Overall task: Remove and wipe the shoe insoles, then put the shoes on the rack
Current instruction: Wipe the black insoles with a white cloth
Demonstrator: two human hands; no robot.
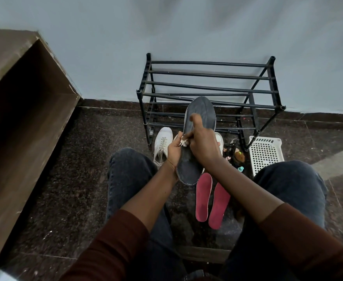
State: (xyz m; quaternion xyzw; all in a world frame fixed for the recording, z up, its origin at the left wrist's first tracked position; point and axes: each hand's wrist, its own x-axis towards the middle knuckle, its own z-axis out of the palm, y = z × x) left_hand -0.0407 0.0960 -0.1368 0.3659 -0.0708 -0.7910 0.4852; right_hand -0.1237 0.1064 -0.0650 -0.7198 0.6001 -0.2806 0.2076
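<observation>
both hands hold a grey insole (195,138) upright in front of the black rack (209,92), left hand (173,152) gripping its edge, right hand (202,141) pinching a small cloth (183,142) against it, white shoe (162,146) left of it, two pink insoles (204,197) on the floor below it.

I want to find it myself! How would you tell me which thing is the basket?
Find the black shoe rack against the wall. By its right front leg, on the dark floor, sits the basket. It is white plastic full of little square holes, unlike the small colourful bits beside it.
</observation>
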